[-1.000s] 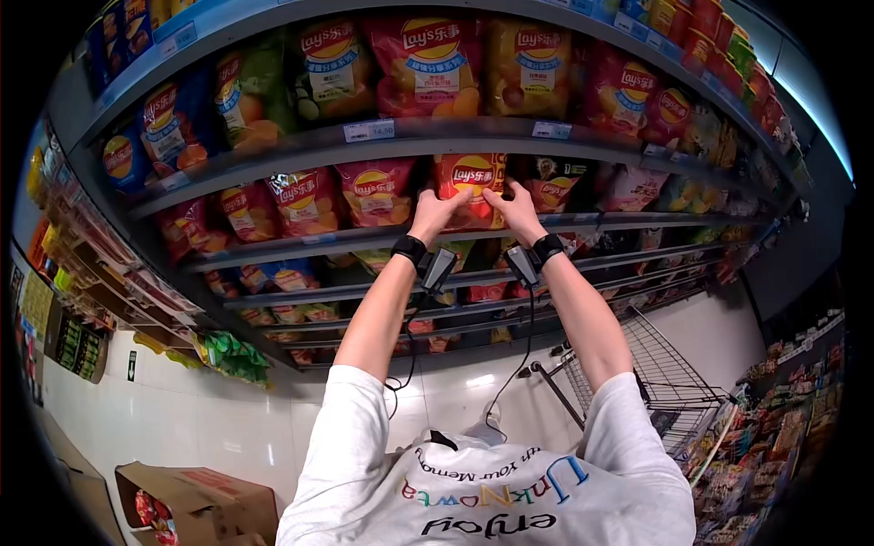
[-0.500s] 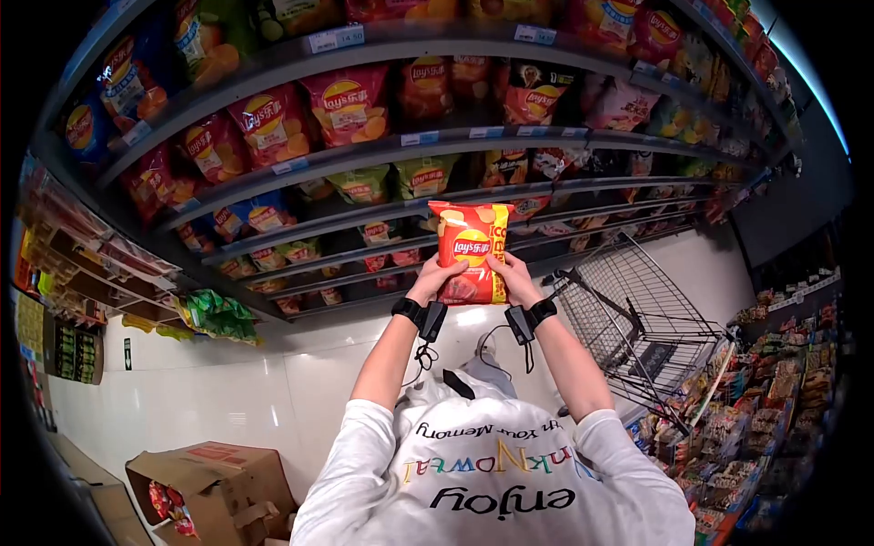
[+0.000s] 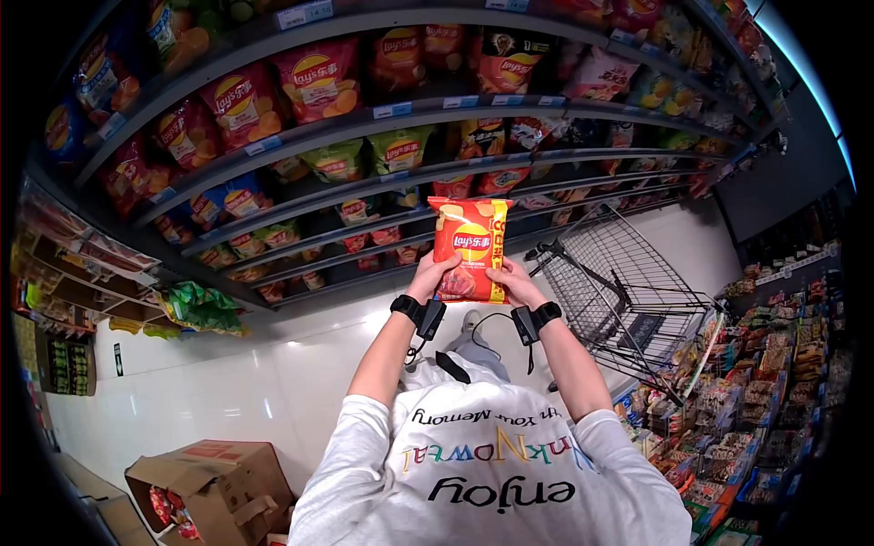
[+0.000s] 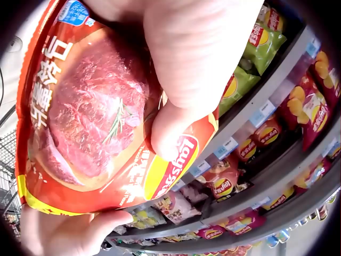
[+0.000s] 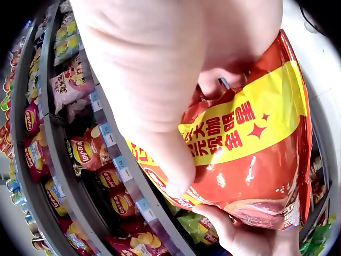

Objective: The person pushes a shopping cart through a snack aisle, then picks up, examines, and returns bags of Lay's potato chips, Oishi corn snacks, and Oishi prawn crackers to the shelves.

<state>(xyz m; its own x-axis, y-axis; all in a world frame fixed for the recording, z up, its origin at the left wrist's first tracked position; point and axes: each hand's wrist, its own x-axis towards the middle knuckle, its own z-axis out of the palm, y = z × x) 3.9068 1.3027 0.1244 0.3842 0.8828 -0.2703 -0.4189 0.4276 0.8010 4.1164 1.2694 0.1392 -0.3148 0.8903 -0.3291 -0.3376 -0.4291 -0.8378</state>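
A red bag of Lay's chips (image 3: 469, 246) with a yellow strip down its right side is held upright between both hands, away from the shelves. The left hand (image 3: 431, 276) grips its lower left edge, and the right hand (image 3: 517, 284) its lower right edge. In the left wrist view the left thumb (image 4: 173, 125) presses the front of the bag (image 4: 96, 117), beside a picture of meat. The right wrist view has the right thumb (image 5: 178, 165) on the bag's front (image 5: 256, 160) near the yellow strip, fingers behind it.
Shelves (image 3: 401, 114) of chip bags curve across the front. A wire shopping cart (image 3: 628, 300) stands on the right, near packed snack displays (image 3: 756, 391). An open cardboard box (image 3: 214, 491) sits on the floor at lower left.
Both hands drew the red bag off the shelf and down toward the body, still holding it. Since half a second ago the view has shifted slightly, with the shelves higher and farther left.
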